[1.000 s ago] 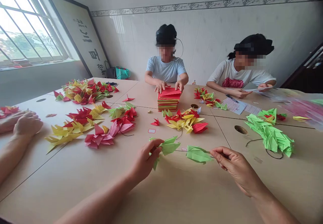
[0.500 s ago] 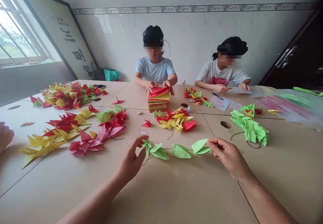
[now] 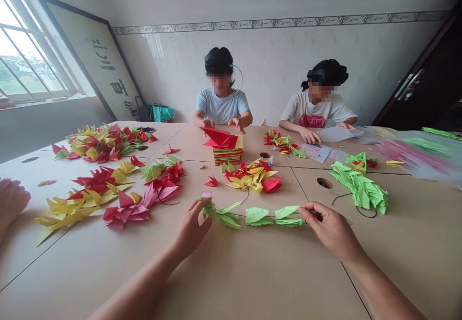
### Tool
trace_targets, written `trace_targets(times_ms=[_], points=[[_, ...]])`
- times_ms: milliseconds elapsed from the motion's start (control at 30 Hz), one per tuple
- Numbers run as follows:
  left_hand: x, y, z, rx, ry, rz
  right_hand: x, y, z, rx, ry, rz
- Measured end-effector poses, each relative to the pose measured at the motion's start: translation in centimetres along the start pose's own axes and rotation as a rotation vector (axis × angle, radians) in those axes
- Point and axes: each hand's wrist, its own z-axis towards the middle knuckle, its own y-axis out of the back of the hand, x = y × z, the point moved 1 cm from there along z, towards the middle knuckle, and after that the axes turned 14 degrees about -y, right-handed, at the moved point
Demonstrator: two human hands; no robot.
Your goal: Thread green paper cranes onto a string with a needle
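Note:
A row of light green folded paper cranes (image 3: 257, 216) stretches between my two hands, just above the tabletop. My left hand (image 3: 191, 228) is at the row's left end, fingertips on the leftmost green crane (image 3: 209, 209), with thumb and index finger curved around it. At the other end, my right hand (image 3: 327, 226) pinches closed at the tip of the rightmost green crane (image 3: 288, 212). Whether its fingers grip paper or a thread there is hard to see. Beyond the row lies a bunch of red and yellow cranes (image 3: 252, 178) with a dark cord.
Strung pink cranes (image 3: 126, 211) and yellow cranes (image 3: 68, 209) lie left, before a mixed pile (image 3: 104, 142). Green cranes (image 3: 361, 185) lie right, by a table hole (image 3: 325, 183). Two people sit opposite, one behind a paper stack (image 3: 226, 156). Another person's hand (image 3: 14, 199) rests at far left.
The green cranes between my hands have turned and been drawn into a straighter row. Opposite, a person's hands have lifted off the paper stack, and red sheets there fan out.

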Motion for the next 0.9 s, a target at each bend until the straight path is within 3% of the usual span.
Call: trace_targets(times_ms=[233, 400, 533, 733, 800, 900], points=[[-0.5, 1.1, 0.3, -0.089, 0.042, 0.058, -0.5, 0.3, 0.4, -0.065, -0.012, -0.065], [-1.8, 2.7, 0.7, -0.054, 0.047, -0.002, -0.7, 0.5, 0.7, -0.096, 0.022, -0.065], [-3.7, 3.9, 0.7, 0.059, 0.023, -0.127, -0.9, 1.1, 0.8, -0.145, 0.023, -0.047], [-5.3, 3.1, 0.1, 0.532, -0.017, -0.311, -2.1, 0.9, 1.6, -0.09, 0.023, -0.124], [-4.9, 2.4, -0.2, 0.562, -0.031, -0.267, -2.4, 0.6, 1.8, -0.06, 0.037, -0.132], [-3.6, 1.7, -0.2, 0.492, -0.002, -0.206, -2.6, 0.3, 1.9, -0.02, 0.055, -0.136]])
